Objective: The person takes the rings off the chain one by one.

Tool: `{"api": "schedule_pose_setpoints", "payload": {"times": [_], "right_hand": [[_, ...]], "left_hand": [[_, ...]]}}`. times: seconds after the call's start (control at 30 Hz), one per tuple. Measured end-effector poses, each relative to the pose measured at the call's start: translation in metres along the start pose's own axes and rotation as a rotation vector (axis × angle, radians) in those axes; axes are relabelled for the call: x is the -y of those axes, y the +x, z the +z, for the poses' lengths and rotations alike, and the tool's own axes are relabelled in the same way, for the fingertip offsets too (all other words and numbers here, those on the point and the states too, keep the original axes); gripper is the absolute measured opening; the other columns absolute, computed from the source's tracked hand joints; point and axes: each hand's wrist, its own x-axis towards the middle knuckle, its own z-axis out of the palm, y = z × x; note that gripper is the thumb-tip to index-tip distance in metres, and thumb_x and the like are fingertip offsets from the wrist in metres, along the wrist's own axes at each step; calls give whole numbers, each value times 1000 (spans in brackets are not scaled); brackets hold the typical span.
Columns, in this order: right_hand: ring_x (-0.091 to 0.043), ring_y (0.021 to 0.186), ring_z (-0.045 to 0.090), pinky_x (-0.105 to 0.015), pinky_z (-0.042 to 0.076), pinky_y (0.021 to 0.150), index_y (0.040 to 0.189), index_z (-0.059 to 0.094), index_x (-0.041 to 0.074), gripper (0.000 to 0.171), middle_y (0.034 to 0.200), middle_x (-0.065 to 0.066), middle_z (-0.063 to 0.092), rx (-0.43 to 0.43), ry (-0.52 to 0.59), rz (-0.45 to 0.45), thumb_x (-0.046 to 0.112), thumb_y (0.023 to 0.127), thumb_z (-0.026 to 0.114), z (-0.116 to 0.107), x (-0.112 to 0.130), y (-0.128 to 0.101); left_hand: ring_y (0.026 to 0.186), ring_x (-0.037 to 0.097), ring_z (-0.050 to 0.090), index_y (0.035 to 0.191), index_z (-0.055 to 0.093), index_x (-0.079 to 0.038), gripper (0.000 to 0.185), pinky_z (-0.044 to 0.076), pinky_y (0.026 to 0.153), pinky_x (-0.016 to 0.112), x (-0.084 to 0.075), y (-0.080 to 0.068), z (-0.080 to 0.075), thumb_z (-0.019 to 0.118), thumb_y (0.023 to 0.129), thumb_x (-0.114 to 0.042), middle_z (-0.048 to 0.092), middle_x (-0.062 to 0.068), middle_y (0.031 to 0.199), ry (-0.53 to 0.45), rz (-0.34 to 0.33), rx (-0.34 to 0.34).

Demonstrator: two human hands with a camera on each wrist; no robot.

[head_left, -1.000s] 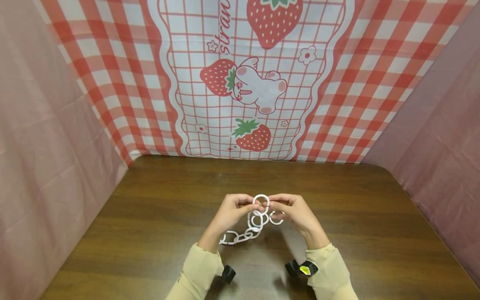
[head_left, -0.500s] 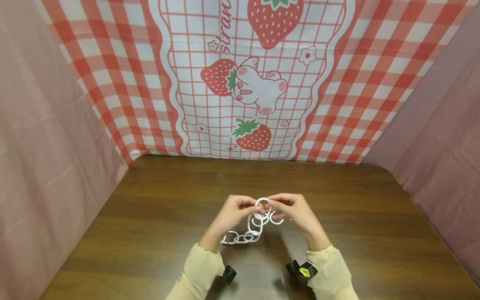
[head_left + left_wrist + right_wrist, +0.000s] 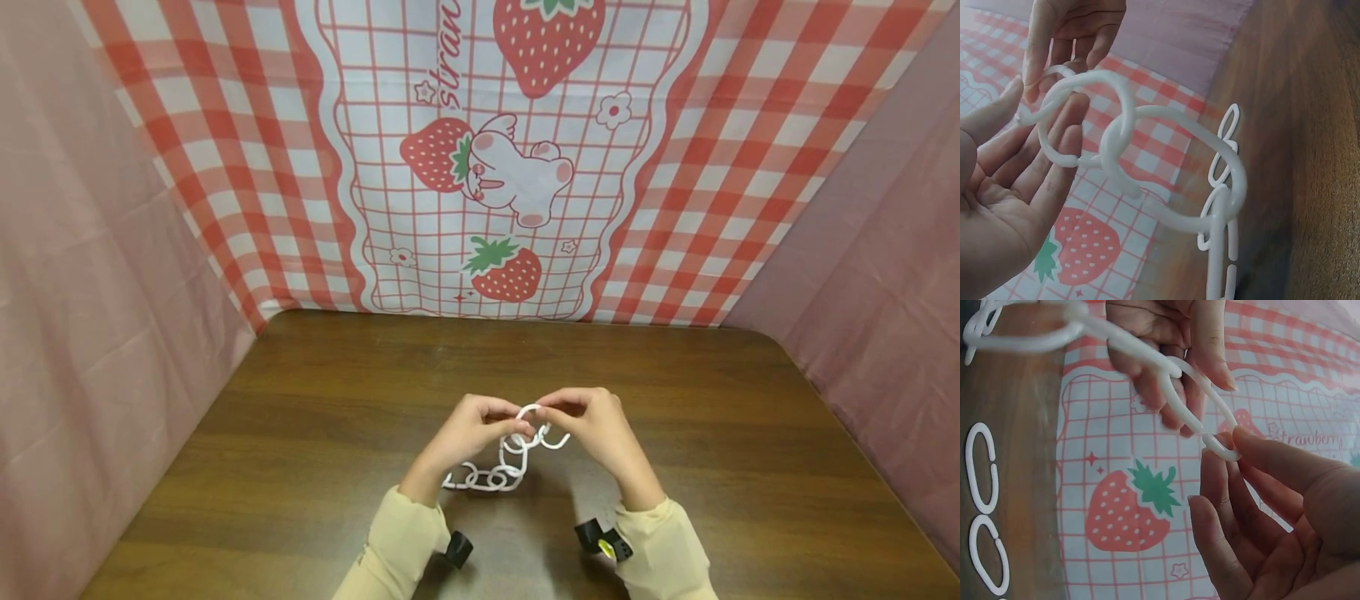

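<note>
A chain of several white plastic links (image 3: 495, 477) trails from my hands down onto the brown wooden table (image 3: 300, 433). Both hands are raised over the middle of the table, pinching the top link (image 3: 531, 411) from either side. My left hand (image 3: 471, 425) holds that link (image 3: 1085, 100) between thumb and fingertips, and the chain (image 3: 1222, 206) hangs below it. My right hand (image 3: 592, 421) pinches the same link (image 3: 1210, 440) at its end. A further open link (image 3: 553, 439) hangs just under the right hand.
Two loose C-shaped white links (image 3: 984, 506) lie on the table in the right wrist view. A red checked strawberry cloth (image 3: 487, 167) hangs behind the table, and pink cloth (image 3: 90, 317) walls both sides. The table's far edge is at the cloth.
The top link has tipped from an upright ring toward flat and sunk slightly between my fingers. Both hands have drawn a little closer together; the chain on the table barely shifted.
</note>
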Motion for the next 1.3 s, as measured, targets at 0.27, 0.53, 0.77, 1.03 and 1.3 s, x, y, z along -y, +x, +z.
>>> {"api": "schedule_pose_setpoints", "payload": {"times": [0.27, 0.53, 0.77, 1.03, 1.3], "right_hand": [[1, 65, 56, -17, 46, 56, 88, 77, 9, 8, 81, -6, 75, -46, 47, 15, 15, 82, 77, -4, 9, -2], [1, 64, 58, -18, 51, 56, 89, 77, 6, 9, 80, -10, 75, -66, 95, 29, 11, 82, 76, -7, 11, -3], [-1, 64, 63, -20, 57, 58, 98, 73, -4, 21, 85, -20, 73, -56, 278, 144, 12, 86, 74, -12, 12, -4], [-6, 65, 68, -25, 60, 61, 103, 68, -12, 25, 80, -17, 72, -84, 387, 191, 7, 87, 71, -19, 6, -4], [-3, 67, 67, -28, 61, 64, 105, 65, -17, 25, 84, -21, 72, -100, 410, 186, 3, 89, 67, -21, 1, -2]], "left_hand": [[90, 14, 70, 111, 63, 14, 30, 59, 80, 23, 2, 2, 4, 68, 88, -3, 67, 31, 108, -28, -32, 41], [70, 0, 62, 102, 66, 11, 23, 60, 69, 36, 6, 1, 4, 72, 84, -2, 70, 29, 90, -9, -24, 66], [67, -1, 58, 100, 65, 12, 25, 52, 62, 17, 6, 1, 4, 73, 84, -4, 70, 24, 85, 15, -29, 66], [72, -1, 62, 105, 60, 13, 27, 54, 69, 14, 6, 1, 2, 71, 84, 0, 67, 32, 92, -31, -24, 91], [76, 3, 63, 120, 54, 10, 41, 55, 71, 17, 4, 1, -2, 70, 82, 6, 65, 34, 94, -81, -29, 84]]}}
